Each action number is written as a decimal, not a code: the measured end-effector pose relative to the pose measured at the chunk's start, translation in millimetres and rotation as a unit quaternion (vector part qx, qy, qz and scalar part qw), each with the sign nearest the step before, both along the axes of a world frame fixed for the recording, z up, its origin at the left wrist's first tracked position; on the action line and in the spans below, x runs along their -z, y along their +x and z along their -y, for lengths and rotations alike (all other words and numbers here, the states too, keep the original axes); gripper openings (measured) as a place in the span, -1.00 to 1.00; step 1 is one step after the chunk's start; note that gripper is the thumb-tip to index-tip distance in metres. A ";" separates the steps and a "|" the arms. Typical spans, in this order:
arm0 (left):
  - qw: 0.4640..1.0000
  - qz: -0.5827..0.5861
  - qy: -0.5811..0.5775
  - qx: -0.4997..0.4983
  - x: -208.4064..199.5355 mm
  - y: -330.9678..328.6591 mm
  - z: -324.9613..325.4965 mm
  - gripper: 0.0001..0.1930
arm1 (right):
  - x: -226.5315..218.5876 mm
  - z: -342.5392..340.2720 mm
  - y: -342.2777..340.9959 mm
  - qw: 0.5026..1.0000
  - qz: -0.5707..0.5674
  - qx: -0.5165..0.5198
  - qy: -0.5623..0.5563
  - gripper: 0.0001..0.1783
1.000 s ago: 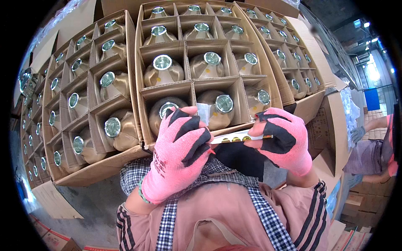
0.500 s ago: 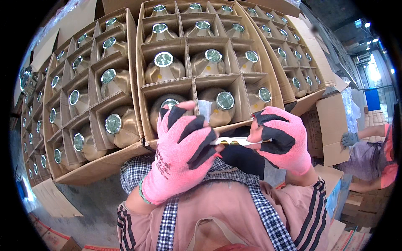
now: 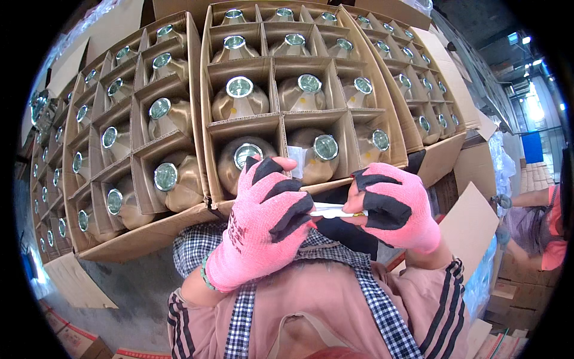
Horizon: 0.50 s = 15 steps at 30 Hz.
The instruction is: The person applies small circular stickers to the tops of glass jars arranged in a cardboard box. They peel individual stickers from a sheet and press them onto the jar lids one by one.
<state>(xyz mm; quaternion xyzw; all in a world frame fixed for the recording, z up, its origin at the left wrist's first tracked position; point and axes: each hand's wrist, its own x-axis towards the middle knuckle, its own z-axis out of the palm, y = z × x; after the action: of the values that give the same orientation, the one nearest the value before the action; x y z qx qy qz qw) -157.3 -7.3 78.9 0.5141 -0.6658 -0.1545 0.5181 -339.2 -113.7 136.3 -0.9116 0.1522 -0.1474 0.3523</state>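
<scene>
A narrow white strip (image 3: pixel 336 211), perhaps of stickers, is stretched between my hands in front of the middle carton. My left hand (image 3: pixel 260 224), in a pink glove with black fingertips, pinches its left end. The right hand (image 3: pixel 397 209), gloved alike with thumb and fingertip bare, pinches the other end. Just beyond are round gold-brown glass flasks with shiny mouths: one flask (image 3: pixel 230 164) sits partly behind my left fingers, another flask (image 3: pixel 317 173) stands right of it. A small pale paper (image 3: pixel 296 160) lies against that second flask.
The middle carton (image 3: pixel 394 143) has cardboard dividers around several flasks. Similar cartons stand at the left (image 3: pixel 149 224) and right (image 3: pixel 445 149). A raised cardboard flap (image 3: pixel 469 224) is at the right, near a co-worker's gloved hand (image 3: pixel 501 202) and stacked cartons (image 3: pixel 526 287).
The white strip has turned so its gold round marks no longer show plainly. Both my hands keep their pinch. At the right, the co-worker's cardboard flap has swung toward me.
</scene>
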 end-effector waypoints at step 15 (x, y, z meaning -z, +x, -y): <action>0.999 0.012 -0.035 -0.021 4.3 -2.3 2.4 -0.71 | 1.3 -2.9 7.8 0.997 0.055 0.051 0.000 -0.75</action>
<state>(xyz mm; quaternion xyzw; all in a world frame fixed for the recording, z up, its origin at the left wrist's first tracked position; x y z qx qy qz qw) -159.6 -9.7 74.7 0.5111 -0.6662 -0.1138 0.5310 -331.4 -110.8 135.0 -0.8932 0.1788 -0.2148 0.3523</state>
